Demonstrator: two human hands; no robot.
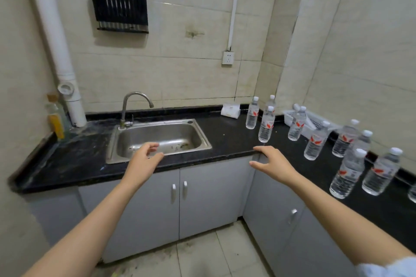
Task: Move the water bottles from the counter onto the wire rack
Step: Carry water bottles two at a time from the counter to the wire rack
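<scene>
Forearms (94, 216), two, bare, reached forward. Of these, left hand (144, 157) hung over the front rim of the sink (155, 122); right hand (270, 163) hung just right of the sink, at the bench (225, 139) corner edge. Both sets of fingers (149, 146) lay loosely spread and part-curled, gripping nothing.

Stock: water bottles (266, 125), ten or more, capped, full of clear water, upright on the bench right of the sink.

Fixtures: wire rack (119, 4), black, wall-hung above the sink; nothing seen in it. Sink basin held dark specks only. White plastic basket (290, 117) sat far right of the sink, behind bottles; contents hidden.

Hazards, judged: bottles stood crowded, so a reach for one could topple its neighbours. Those near the bench edge could drop to the floor (202, 254). With the rack high and shallow, a bottle might slip off.
</scene>
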